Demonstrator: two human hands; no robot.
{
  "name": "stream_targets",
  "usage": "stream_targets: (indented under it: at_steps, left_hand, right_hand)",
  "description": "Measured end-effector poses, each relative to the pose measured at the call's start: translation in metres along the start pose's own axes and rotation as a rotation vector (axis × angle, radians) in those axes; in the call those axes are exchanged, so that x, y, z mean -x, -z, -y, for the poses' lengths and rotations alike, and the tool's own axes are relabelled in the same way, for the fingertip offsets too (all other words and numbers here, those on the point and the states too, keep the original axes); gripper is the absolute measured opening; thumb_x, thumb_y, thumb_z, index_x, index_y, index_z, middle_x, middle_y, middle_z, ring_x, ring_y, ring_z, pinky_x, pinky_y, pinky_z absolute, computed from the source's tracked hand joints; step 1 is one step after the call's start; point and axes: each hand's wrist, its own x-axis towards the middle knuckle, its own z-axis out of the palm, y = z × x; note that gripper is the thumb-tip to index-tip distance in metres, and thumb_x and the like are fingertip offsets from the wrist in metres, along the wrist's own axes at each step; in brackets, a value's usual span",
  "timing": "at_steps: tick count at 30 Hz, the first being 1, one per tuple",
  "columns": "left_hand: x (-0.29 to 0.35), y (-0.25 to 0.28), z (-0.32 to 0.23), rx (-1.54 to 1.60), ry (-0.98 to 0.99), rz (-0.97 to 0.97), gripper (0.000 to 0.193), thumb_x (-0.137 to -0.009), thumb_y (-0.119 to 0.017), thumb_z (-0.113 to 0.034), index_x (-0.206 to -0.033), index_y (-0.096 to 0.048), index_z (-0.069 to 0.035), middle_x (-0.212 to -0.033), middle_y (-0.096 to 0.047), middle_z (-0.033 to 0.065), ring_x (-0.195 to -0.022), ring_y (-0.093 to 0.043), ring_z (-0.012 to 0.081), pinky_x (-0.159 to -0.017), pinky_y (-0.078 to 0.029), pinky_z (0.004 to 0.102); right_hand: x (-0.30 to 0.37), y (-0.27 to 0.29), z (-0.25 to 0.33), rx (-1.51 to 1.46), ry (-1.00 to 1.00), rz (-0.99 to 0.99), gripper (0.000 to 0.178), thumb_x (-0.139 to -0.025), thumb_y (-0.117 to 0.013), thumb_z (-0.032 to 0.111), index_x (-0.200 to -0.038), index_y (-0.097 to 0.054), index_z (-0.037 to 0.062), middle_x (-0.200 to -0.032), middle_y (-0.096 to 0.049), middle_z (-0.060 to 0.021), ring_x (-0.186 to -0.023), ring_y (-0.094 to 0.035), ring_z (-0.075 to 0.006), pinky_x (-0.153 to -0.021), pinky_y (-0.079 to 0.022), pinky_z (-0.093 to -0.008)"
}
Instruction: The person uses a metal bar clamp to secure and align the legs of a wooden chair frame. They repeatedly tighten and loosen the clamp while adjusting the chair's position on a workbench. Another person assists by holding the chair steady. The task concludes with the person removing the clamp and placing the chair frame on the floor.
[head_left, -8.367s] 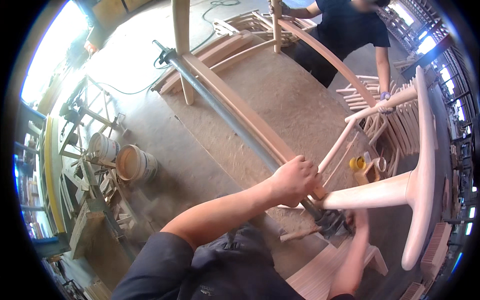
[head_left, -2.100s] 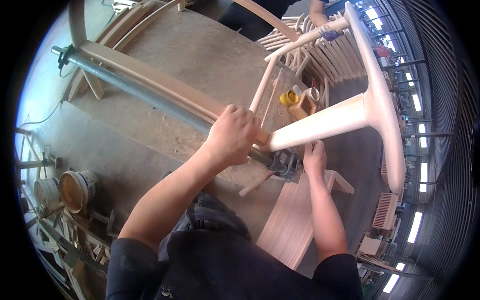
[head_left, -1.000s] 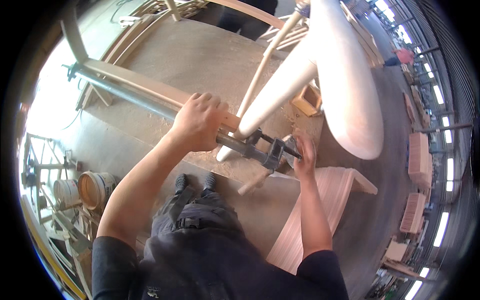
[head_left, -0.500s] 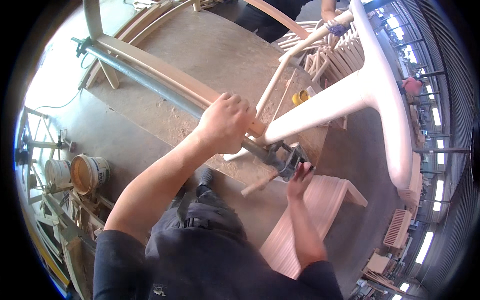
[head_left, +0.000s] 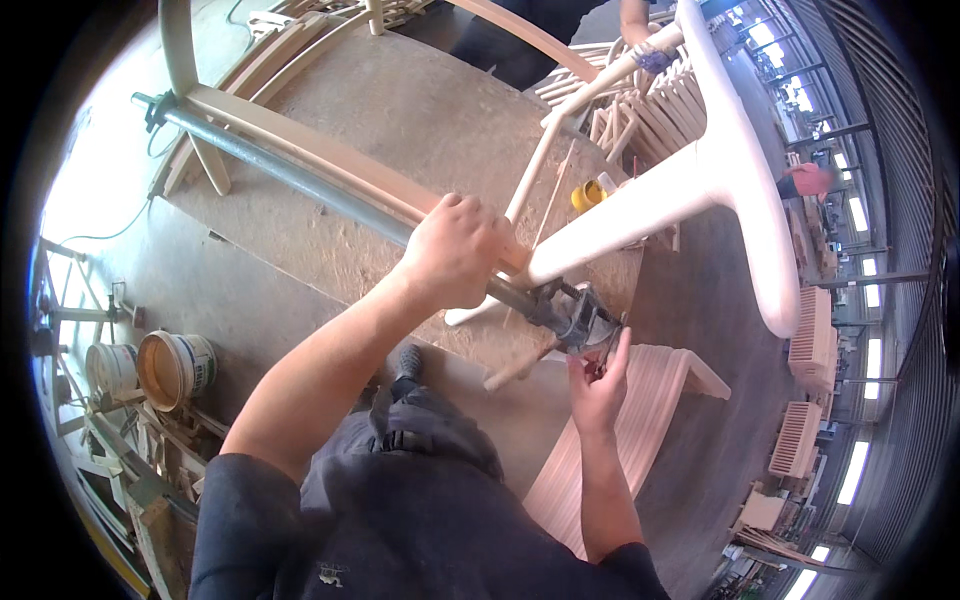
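A long grey pipe clamp (head_left: 300,187) runs alongside a pale wooden chair rail (head_left: 320,160), its far jaw at a chair leg in the upper left. My left hand (head_left: 458,250) is closed round the pipe and the rail's near end, beside the joint with a thick, pale chair post (head_left: 625,227). At the clamp's screw head (head_left: 580,322), my right hand (head_left: 600,392) has its thumb and a finger on either side of the screw end. The other fingers are partly hidden. The chair frame lies on its side on a worn worktable (head_left: 400,110).
Stacked wooden slats (head_left: 620,430) stand beside my right forearm. A yellow tape roll (head_left: 588,196) lies behind the post. Two buckets (head_left: 176,370) are at left among wood scraps. Across the table a co-worker's gloved hand (head_left: 655,62) is at the frame; another person (head_left: 808,180) stands farther off.
My right hand has turned at the clamp's screw end, its thumb and finger now more upright and apart. My left hand keeps its grip. The view has shifted slightly.
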Motion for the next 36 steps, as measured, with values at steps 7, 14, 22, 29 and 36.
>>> stream_targets:
  at_steps: [7,14,22,29,36]
  left_hand:
    - [-0.002,-0.004,0.002,-0.073,0.004,0.062,0.033,-0.069,-0.073,-0.020,-0.096,-0.061,-0.005,-0.096,-0.061,0.0098,-0.101,-0.059,0.0280,-0.092,-0.047,0.0387]
    - [-0.006,-0.001,-0.001,-0.124,0.022,0.099,0.035,-0.070,-0.073,-0.021,-0.099,-0.061,-0.004,-0.098,-0.061,0.0108,-0.100,-0.060,0.0280,-0.094,-0.047,0.0393]
    - [-0.005,-0.006,0.000,-0.075,-0.011,0.068,0.030,-0.070,-0.071,-0.017,-0.095,-0.061,-0.002,-0.095,-0.062,0.0114,-0.097,-0.061,0.0282,-0.090,-0.047,0.0394]
    - [-0.001,0.006,-0.002,0.023,-0.061,-0.045,0.027,-0.067,-0.069,-0.011,-0.092,-0.061,-0.003,-0.093,-0.061,0.0110,-0.094,-0.060,0.0290,-0.088,-0.047,0.0390]
    - [-0.002,-0.003,0.007,-0.004,-0.090,-0.032,0.036,-0.066,-0.072,-0.013,-0.102,-0.068,-0.010,-0.091,-0.064,0.0074,-0.097,-0.062,0.0284,-0.088,-0.047,0.0388]
  right_hand:
    - [-0.036,0.001,-0.018,0.461,0.599,-0.208,0.038,-0.092,-0.071,0.021,-0.124,-0.061,0.0016,-0.103,-0.066,-0.0144,-0.097,-0.062,-0.0346,-0.087,-0.049,-0.0488]
    - [-0.057,-0.015,-0.010,0.230,0.640,-0.208,0.027,-0.102,-0.046,0.013,-0.108,-0.066,-0.0049,-0.104,-0.071,-0.0190,-0.096,-0.069,-0.0363,-0.087,-0.054,-0.0452]
    - [-0.094,0.020,0.011,0.058,0.219,0.182,0.028,-0.102,-0.047,0.014,-0.093,-0.067,-0.0042,-0.087,-0.073,-0.0147,-0.079,-0.071,-0.0265,-0.078,-0.056,-0.0368]
    - [-0.157,0.022,-0.013,-0.288,-0.752,0.543,0.044,-0.097,-0.052,0.037,-0.092,-0.069,-0.0032,-0.080,-0.073,-0.0162,-0.067,-0.069,-0.0201,-0.065,-0.053,-0.0311]
    - [-0.110,-0.007,0.000,-0.090,-0.386,-0.031,0.041,-0.099,-0.064,0.040,-0.103,-0.062,-0.0011,-0.080,-0.067,-0.0115,-0.068,-0.064,-0.0184,-0.065,-0.050,-0.0335]
